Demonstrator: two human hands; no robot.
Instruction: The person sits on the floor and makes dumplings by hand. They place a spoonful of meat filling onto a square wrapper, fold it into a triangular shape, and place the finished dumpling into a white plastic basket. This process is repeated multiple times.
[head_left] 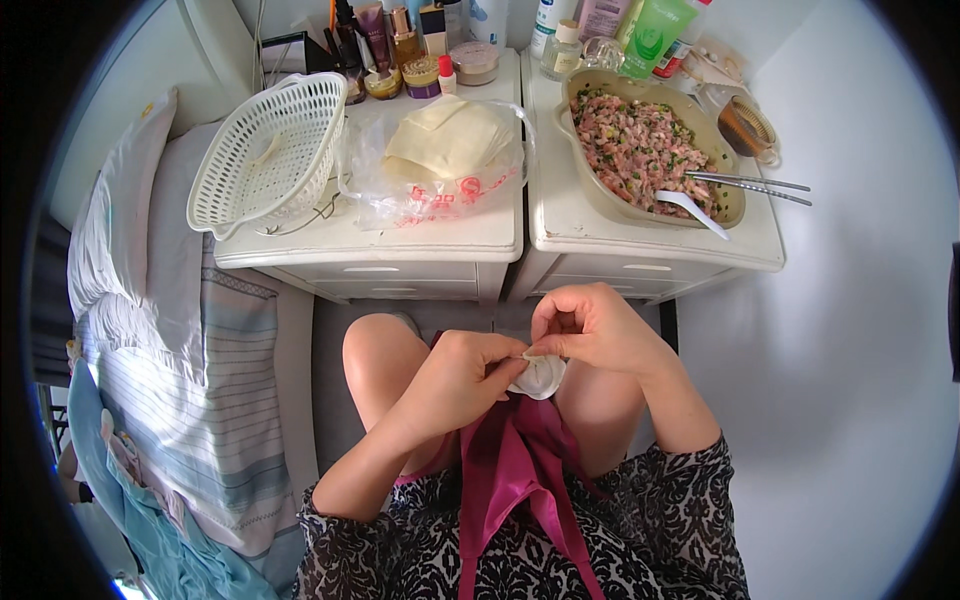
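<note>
Above my lap, a small pale wonton [540, 378] is held between both hands, its rounded white body hanging below the fingertips. My left hand [470, 370] pinches its left edge between thumb and fingers. My right hand [590, 325] grips the upper edge with thumb and index finger, the other fingers curled. On the left cabinet, a stack of wonton wrappers [450, 140] lies on a clear plastic bag [400, 205]. At the right stands a beige basin [572, 130] of minced meat filling [630, 135] with green bits. Metal chopsticks [750, 182] and a white spoon [692, 212] rest in it.
A white perforated basket [215, 190] with a pale piece inside stands at the left cabinet's edge. Bottles and jars [420, 72] line the back, with a green tube [655, 35] behind the basin. A bed [180, 370] lies left; a white wall [850, 330] rises right.
</note>
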